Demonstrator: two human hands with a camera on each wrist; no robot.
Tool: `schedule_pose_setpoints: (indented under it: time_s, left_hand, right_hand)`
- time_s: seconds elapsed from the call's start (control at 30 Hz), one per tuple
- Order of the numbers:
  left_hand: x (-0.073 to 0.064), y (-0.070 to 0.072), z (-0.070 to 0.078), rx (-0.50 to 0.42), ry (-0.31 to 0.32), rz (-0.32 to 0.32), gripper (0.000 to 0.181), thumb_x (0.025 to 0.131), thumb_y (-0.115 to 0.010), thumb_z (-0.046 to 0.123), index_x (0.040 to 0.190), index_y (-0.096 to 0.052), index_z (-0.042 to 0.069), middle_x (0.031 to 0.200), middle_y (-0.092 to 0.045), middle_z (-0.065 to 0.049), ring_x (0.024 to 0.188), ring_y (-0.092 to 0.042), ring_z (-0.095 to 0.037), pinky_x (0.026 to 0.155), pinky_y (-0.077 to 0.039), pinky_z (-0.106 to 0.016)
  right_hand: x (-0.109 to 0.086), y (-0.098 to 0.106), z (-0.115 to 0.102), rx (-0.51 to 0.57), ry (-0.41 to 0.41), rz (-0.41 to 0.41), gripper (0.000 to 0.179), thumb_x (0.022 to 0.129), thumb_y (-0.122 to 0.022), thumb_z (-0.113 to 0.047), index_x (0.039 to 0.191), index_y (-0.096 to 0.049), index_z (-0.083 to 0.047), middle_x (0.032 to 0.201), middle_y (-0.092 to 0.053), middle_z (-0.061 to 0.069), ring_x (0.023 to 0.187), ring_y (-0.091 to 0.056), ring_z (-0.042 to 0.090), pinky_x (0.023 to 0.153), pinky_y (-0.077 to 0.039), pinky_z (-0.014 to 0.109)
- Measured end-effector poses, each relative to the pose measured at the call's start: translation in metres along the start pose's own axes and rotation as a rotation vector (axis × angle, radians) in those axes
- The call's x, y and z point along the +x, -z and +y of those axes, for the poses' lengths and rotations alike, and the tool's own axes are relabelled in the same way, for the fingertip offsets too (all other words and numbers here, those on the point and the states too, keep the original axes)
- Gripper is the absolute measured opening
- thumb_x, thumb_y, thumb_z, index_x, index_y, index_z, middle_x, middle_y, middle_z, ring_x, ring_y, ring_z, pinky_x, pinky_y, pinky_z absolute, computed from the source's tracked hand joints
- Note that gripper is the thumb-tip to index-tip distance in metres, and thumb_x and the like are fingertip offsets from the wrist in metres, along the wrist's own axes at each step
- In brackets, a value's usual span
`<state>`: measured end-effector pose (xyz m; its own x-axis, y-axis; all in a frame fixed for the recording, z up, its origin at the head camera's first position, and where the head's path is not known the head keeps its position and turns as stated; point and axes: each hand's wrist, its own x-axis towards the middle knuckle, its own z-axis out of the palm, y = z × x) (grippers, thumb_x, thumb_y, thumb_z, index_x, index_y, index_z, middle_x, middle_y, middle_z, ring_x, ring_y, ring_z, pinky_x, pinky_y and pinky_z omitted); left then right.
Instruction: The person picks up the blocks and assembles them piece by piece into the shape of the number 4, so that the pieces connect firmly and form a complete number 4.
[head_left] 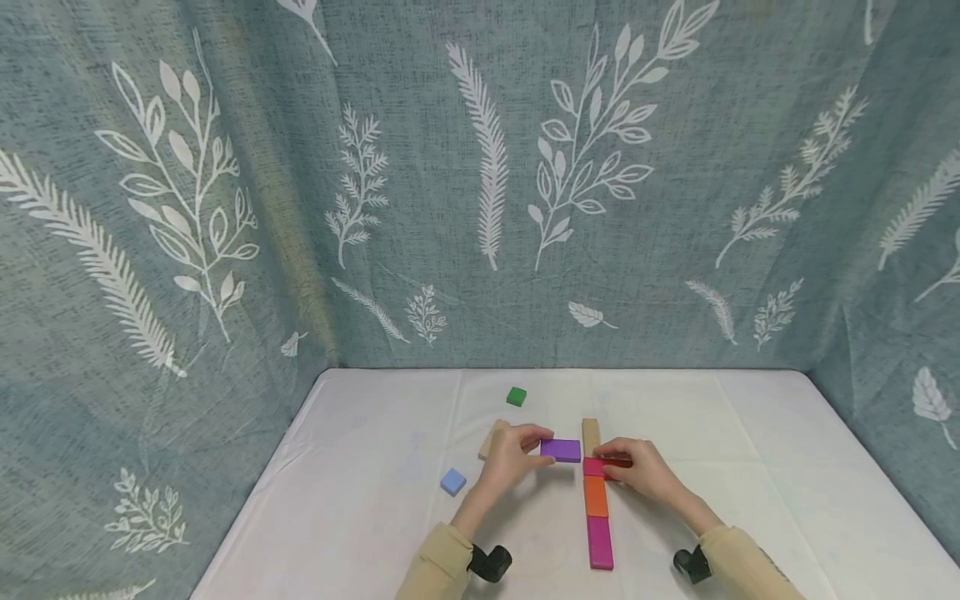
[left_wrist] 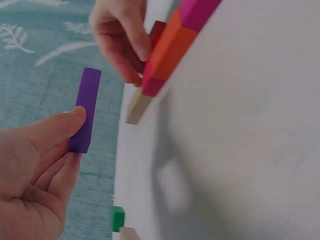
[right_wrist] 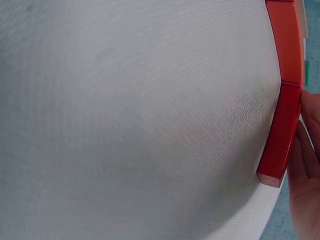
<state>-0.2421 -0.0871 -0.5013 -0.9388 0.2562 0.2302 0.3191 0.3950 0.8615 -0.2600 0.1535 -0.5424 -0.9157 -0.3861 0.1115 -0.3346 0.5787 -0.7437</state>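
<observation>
My left hand [head_left: 512,457] pinches a purple block [head_left: 561,451] between thumb and fingers, above the table and left of a row of blocks. Thumb and fingers of my right hand [head_left: 643,472] hold a dark red block [right_wrist: 281,135] by its sides; it lies crosswise at the row's right side, against or very close to it. From far to near, the row has a plain wooden block [head_left: 591,435], a short crimson block [head_left: 593,467], an orange block [head_left: 596,497] and a magenta block [head_left: 600,543]. The right fingers partly cover the red block in the head view.
A green block [head_left: 516,396] lies toward the table's back. Left of the row are a light blue block [head_left: 453,481] and another wooden block [head_left: 490,443], partly behind my left hand. White cloth covers the table [head_left: 375,467]; a patterned curtain [head_left: 420,183] hangs around it.
</observation>
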Motion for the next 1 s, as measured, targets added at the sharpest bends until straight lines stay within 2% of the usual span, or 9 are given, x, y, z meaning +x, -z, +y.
schedule_pose_setpoints:
  time_s: [0.23, 0.4, 0.73, 1.0]
  left_hand:
    - [0.003, -0.009, -0.013, 0.026, 0.026, -0.018, 0.029, 0.075, -0.074, -0.004, 0.103, -0.069, -0.006, 0.103, -0.071, -0.018, 0.103, -0.066, -0.03, 0.09, -0.054, -0.027]
    - [0.004, -0.015, -0.02, 0.076, -0.003, -0.018, 0.029, 0.074, -0.075, -0.003, 0.102, -0.069, -0.005, 0.101, -0.072, -0.017, 0.101, -0.067, -0.029, 0.087, -0.055, -0.026]
    - [0.003, -0.022, -0.028, 0.143, -0.015, -0.016, 0.027, 0.073, -0.077, -0.001, 0.099, -0.07, -0.003, 0.098, -0.073, -0.014, 0.098, -0.068, -0.027, 0.085, -0.056, -0.029]
    - [0.004, -0.026, -0.034, 0.162, -0.012, -0.008, 0.027, 0.072, -0.078, 0.0, 0.098, -0.071, -0.002, 0.097, -0.073, -0.012, 0.096, -0.068, -0.025, 0.082, -0.056, -0.025]
  right_hand:
    - [-0.001, 0.0, 0.001, 0.0, 0.006, 0.002, 0.028, 0.083, -0.069, -0.003, 0.111, -0.068, -0.002, 0.106, -0.07, 0.012, 0.098, -0.065, 0.026, 0.085, -0.056, 0.036]
    - [0.0, 0.0, 0.001, -0.002, 0.008, 0.002, 0.027, 0.084, -0.068, -0.004, 0.111, -0.068, -0.002, 0.106, -0.07, 0.012, 0.099, -0.065, 0.026, 0.085, -0.056, 0.035]
    - [0.001, 0.0, 0.0, 0.005, 0.015, -0.001, 0.026, 0.084, -0.068, -0.003, 0.11, -0.068, -0.002, 0.106, -0.07, 0.011, 0.099, -0.066, 0.026, 0.084, -0.056, 0.035]
    - [-0.001, 0.001, 0.0, 0.006, 0.024, 0.003, 0.027, 0.084, -0.067, -0.002, 0.111, -0.068, -0.001, 0.106, -0.07, 0.012, 0.098, -0.066, 0.026, 0.084, -0.056, 0.035]
